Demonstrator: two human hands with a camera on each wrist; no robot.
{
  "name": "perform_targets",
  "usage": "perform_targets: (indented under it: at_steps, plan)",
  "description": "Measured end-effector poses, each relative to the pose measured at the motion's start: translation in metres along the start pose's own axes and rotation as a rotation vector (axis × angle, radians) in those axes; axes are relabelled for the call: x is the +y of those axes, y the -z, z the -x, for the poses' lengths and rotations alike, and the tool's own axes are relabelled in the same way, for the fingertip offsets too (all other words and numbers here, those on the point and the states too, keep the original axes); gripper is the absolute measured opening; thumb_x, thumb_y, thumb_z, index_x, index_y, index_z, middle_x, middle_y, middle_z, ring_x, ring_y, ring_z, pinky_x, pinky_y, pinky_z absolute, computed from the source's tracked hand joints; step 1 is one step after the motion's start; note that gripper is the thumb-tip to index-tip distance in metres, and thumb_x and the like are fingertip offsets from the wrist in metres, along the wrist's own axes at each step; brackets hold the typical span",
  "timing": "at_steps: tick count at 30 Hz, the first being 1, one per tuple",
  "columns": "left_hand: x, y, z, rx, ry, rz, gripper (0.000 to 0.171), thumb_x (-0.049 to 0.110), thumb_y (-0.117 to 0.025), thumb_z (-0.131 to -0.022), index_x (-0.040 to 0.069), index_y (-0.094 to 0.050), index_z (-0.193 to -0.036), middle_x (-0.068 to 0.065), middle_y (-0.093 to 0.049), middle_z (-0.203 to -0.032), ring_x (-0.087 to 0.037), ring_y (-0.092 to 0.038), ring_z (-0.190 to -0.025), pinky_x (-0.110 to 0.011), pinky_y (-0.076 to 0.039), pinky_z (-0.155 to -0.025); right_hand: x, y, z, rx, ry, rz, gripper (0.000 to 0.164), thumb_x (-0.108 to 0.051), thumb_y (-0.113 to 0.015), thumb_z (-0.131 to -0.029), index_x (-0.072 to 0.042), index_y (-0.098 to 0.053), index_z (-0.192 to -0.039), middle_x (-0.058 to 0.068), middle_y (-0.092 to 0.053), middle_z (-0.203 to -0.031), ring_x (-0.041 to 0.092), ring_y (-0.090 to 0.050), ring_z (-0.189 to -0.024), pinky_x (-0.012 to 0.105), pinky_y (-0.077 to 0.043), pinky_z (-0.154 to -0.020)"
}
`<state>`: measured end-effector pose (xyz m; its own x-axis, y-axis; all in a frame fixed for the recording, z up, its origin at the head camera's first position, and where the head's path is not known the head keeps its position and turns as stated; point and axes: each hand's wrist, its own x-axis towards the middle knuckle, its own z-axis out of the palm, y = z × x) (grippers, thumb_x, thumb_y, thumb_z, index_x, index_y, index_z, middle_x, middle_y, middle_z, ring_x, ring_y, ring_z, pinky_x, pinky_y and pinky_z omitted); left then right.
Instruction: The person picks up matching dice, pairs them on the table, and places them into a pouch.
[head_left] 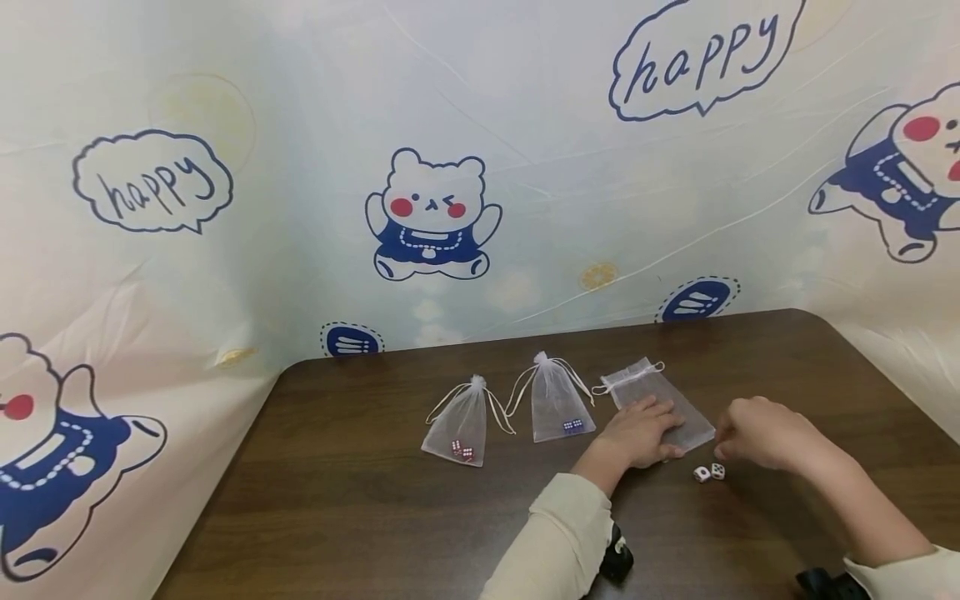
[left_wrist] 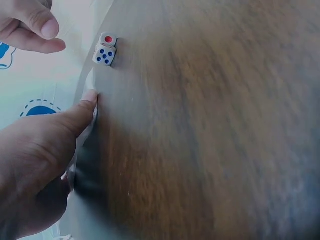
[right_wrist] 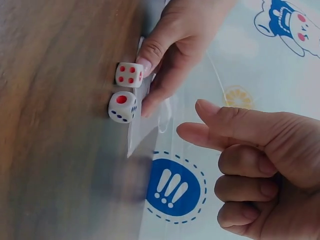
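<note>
My left hand (head_left: pixel 643 433) rests on a white mesh drawstring bag (head_left: pixel 696 427) lying flat on the table, covering part of it. The bag's gathered, corded end points toward the back. Just off its near right corner sit two white dice (head_left: pixel 702 474), side by side. In the right wrist view, my left thumb (right_wrist: pixel 145 65) reaches right up to one die (right_wrist: pixel 129 75). To the right of the dice, my right hand (head_left: pixel 768 433) hovers with nothing held. Its thumb and index finger stand a little apart, and the other fingers curl toward the palm.
Left of the hands lie two more mesh bags, cinched at the top: one bag (head_left: pixel 471 417) with red dice inside, another bag (head_left: pixel 553 404) with blue dice. All are on a brown wooden table (head_left: pixel 360 500). A printed cloth (head_left: pixel 540 217) hangs behind the table.
</note>
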<state>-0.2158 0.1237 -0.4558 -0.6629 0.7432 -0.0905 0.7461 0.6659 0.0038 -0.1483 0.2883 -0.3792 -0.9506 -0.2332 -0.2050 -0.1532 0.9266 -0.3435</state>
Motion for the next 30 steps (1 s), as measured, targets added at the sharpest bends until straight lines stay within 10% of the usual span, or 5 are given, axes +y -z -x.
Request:
perform_targets:
  at_steps: [12,15,23,26,30]
  plan:
    - [-0.009,0.004,0.008,0.112,-0.052,-0.004,0.028,0.023,-0.052,-0.095,0.037,-0.064,-0.115,0.017,-0.059,-0.116,0.000,-0.052,-0.108,-0.015,-0.041,-0.082,-0.006,0.005,-0.001,0.075,0.035,0.020,0.004,-0.017,-0.071,-0.078,-0.014,-0.070,-0.074,-0.002,-0.063,-0.072,0.012,-0.049,-0.060,0.035,-0.041,-0.052]
    - [-0.014,0.009,0.010,0.252,-0.077,0.068,0.029,0.012,-0.056,-0.090,0.032,-0.065,-0.110,0.014,-0.064,-0.103,-0.002,-0.059,-0.093,-0.015,-0.045,-0.073,-0.004,0.006,-0.002,0.107,0.064,-0.004,0.006,-0.018,-0.070,-0.079,-0.013,-0.071,-0.076,-0.002,-0.064,-0.074,0.011,-0.049,-0.060,0.034,-0.041,-0.052]
    - [-0.026,0.049,0.031,0.737,-0.225,0.280,0.035,-0.003,-0.055,-0.087,0.011,-0.064,-0.118,-0.001,-0.059,-0.122,-0.012,-0.053,-0.114,-0.018,-0.031,-0.098,0.002,0.016,-0.001,0.226,0.052,-0.271,0.035,-0.033,-0.057,-0.092,-0.001,-0.072,-0.092,0.009,-0.065,-0.078,0.017,-0.053,-0.065,0.032,-0.043,-0.056]
    - [-0.027,0.064,0.042,0.838,-0.289,0.244,0.031,-0.004,-0.055,-0.087,0.008,-0.066,-0.112,-0.004,-0.061,-0.120,-0.013,-0.053,-0.115,-0.019,-0.028,-0.100,-0.001,0.022,0.001,0.251,0.016,-0.372,0.045,-0.036,-0.047,-0.096,0.004,-0.069,-0.100,0.022,-0.065,-0.099,0.034,-0.060,-0.088,0.047,-0.047,-0.071]
    - [-0.028,0.081,0.055,0.910,-0.355,0.072,0.031,-0.004,-0.055,-0.086,0.009,-0.067,-0.110,-0.003,-0.062,-0.118,-0.010,-0.051,-0.117,-0.020,-0.027,-0.102,-0.007,0.029,0.002,0.264,-0.017,-0.518,0.057,-0.039,-0.034,-0.100,0.009,-0.065,-0.097,0.021,-0.058,-0.072,0.036,-0.057,-0.074,0.045,-0.047,-0.065]
